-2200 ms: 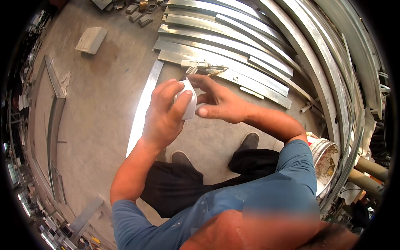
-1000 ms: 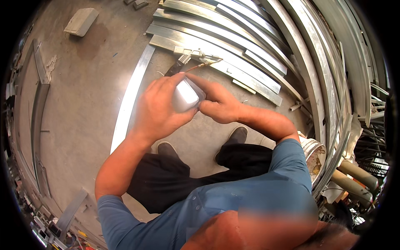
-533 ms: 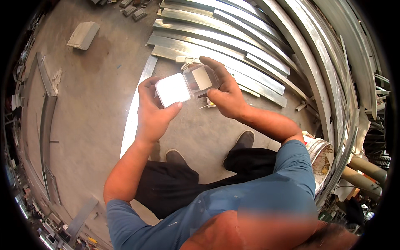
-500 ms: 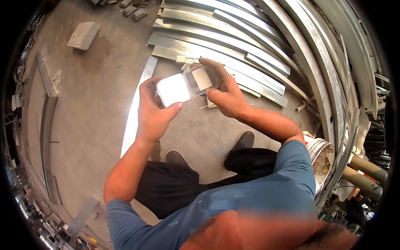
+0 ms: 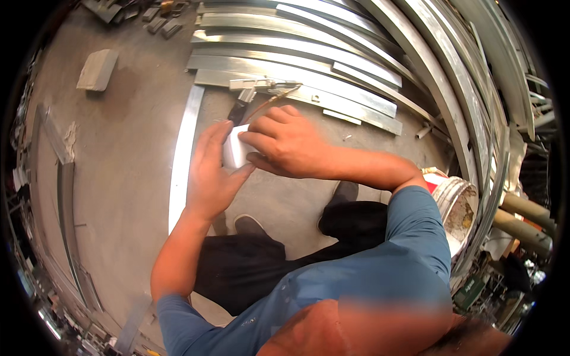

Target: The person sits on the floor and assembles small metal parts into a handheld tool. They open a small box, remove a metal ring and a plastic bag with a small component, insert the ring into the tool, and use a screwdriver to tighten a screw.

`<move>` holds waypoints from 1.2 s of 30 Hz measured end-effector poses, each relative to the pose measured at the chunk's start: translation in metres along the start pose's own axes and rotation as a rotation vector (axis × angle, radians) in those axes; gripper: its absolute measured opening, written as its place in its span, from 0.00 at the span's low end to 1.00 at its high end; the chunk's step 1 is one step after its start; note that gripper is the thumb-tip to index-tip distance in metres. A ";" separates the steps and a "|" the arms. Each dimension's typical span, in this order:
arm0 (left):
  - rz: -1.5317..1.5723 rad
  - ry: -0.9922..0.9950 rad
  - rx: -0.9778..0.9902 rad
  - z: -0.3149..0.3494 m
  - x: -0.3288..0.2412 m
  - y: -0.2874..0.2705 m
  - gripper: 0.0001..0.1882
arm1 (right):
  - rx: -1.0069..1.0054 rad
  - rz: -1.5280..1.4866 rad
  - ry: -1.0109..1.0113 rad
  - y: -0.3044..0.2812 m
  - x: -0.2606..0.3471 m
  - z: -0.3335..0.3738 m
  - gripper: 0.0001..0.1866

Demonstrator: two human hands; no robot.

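A small, squarish white plastic box [image 5: 235, 148] is tilted between my hands. My left hand [image 5: 208, 172] grips its left side, thumb low and fingers up along the edge. My right hand [image 5: 288, 142] covers its right part, with curled fingertips pressing on it. The clear lid seen before is now hidden or folded onto the box. Just beyond my hands, a silver tool [image 5: 256, 85] with a dark handle and a brownish hose lies by the metal profiles.
Long metal profiles [image 5: 297, 65] lie stacked ahead, and taller curved-looking ones [image 5: 439, 77] run along the right. A dirty white bucket [image 5: 454, 216] stands by my right elbow. A pale block [image 5: 98, 70] sits on the floor at far left, above a metal frame [image 5: 65, 202].
The box's clear lid was swung open to the right; the box now looks folded shut. My right hand has moved left and curled onto it. The view has shifted slightly.
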State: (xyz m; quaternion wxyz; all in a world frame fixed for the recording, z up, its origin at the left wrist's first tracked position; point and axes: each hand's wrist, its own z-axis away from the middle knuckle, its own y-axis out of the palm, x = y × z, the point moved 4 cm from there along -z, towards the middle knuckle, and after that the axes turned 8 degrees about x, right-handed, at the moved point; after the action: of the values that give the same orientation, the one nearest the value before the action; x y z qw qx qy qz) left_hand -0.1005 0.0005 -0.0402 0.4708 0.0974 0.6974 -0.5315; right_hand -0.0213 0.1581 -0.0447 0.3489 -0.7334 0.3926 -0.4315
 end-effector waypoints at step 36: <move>0.560 -0.211 0.101 -0.006 0.019 0.010 0.43 | -0.224 -1.035 0.406 -0.030 -0.082 0.008 0.06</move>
State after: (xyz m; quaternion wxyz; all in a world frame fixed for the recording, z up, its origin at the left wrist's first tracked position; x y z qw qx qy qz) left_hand -0.1076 0.0033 -0.0608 0.6634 0.2533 0.5634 -0.4223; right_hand -0.0318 0.2450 -0.0524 -0.0707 -0.7652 0.0844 -0.6343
